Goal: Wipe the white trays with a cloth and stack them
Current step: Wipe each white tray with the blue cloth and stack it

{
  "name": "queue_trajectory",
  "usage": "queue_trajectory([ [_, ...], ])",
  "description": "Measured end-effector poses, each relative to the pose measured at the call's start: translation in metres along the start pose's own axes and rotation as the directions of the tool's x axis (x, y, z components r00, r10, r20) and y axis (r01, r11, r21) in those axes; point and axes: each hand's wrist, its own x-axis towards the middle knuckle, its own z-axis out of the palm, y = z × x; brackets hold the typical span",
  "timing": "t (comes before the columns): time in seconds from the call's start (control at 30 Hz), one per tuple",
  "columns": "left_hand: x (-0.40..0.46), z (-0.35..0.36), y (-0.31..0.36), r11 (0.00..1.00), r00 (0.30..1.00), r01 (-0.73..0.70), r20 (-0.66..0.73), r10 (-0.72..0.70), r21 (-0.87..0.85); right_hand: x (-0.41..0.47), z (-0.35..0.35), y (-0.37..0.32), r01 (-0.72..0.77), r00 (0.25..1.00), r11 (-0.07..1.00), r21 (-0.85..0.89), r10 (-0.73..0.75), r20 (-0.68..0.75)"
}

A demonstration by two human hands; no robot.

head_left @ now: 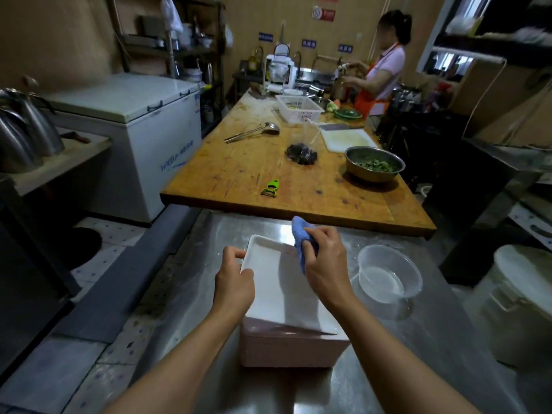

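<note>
- Near you, on the steel counter (373,369), your left hand (234,283) grips the left rim of a white tray (280,282), fingers curled over its edge.
- Your right hand (325,258) holds a bunched blue cloth (301,237) against the tray's far right corner.
- That tray sits tilted on top of a pinkish box-like stack (292,348) just below it; whether the stack is more trays cannot be told.
- Just right of the tray stands a clear plastic bowl (388,273) with a little water in the bottom.
- Farther off, a wooden table (239,174) butts up against the counter.
- On its right side, a metal bowl (375,164) holds chopped greens.
- Beyond that lies a white cutting board (346,138), and farther still a white slotted basket (298,107) whose contents are unclear.
- Mid-table sit a clear bag of dark stuff (301,153), a ladle (254,131) and, nearer you, a green peeler (271,188).
- At the far right end, another person in an orange apron (379,76) works at the table.
- Left of the table stands a white chest freezer (134,121); metal kettles (27,130) sit on a shelf at the far left.
</note>
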Motion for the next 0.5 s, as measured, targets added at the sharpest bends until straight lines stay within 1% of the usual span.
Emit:
queue_trajectory([
  [0.1,0.001,-0.01,0.019,0.995,0.995,-0.101,-0.005,0.101,-0.005,0.019,-0.004,-0.019,0.118,0.992,0.993,-0.012,-0.117,0.04],
  [0.23,0.001,-0.022,0.041,0.974,0.974,-0.225,0.01,0.225,0.002,0.032,-0.005,-0.041,0.25,0.948,0.967,0.037,-0.253,0.192],
  [0.33,0.001,-0.032,0.052,0.936,0.937,-0.35,-0.007,0.35,0.031,0.039,-0.009,-0.053,0.324,0.922,0.946,-0.028,-0.309,0.235],
  [0.4,0.001,-0.035,0.058,0.912,0.913,-0.405,-0.016,0.407,0.069,0.044,-0.013,-0.057,0.346,0.914,0.938,-0.031,-0.329,0.238],
  [0.47,0.002,-0.036,0.062,0.913,0.914,-0.402,-0.031,0.404,0.064,0.046,-0.018,-0.055,0.337,0.915,0.941,-0.035,-0.319,0.248],
  [0.5,0.003,-0.037,0.062,0.923,0.922,-0.383,-0.046,0.384,0.04,0.046,-0.02,-0.05,0.326,0.92,0.943,-0.067,-0.3,0.252],
])
